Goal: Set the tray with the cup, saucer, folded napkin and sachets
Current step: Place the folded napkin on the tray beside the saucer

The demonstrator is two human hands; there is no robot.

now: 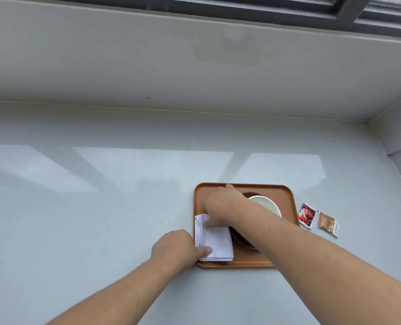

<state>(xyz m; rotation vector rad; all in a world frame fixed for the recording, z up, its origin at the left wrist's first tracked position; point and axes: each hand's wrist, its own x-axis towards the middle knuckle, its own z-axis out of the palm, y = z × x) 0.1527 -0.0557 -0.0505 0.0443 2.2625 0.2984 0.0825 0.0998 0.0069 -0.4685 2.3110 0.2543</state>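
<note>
An orange-brown tray [286,198] lies on the pale counter. A white cup [268,204] stands on a dark saucer [240,240] in the tray's middle, partly hidden by my right forearm. A folded white napkin [216,242] lies on the tray's left part, its left edge over the rim. My left hand [176,248] holds the napkin's near-left corner with thumb on top. My right hand [223,207] reaches across the cup and presses fingertips on the napkin's far edge. A red sachet [308,215] and a brown sachet [328,224] lie on the counter right of the tray.
The pale grey counter [101,219] stretches wide to the left and in front of the tray. A light wall rises behind it, with a dark window frame [335,10] at the top. A side wall closes the counter at the far right.
</note>
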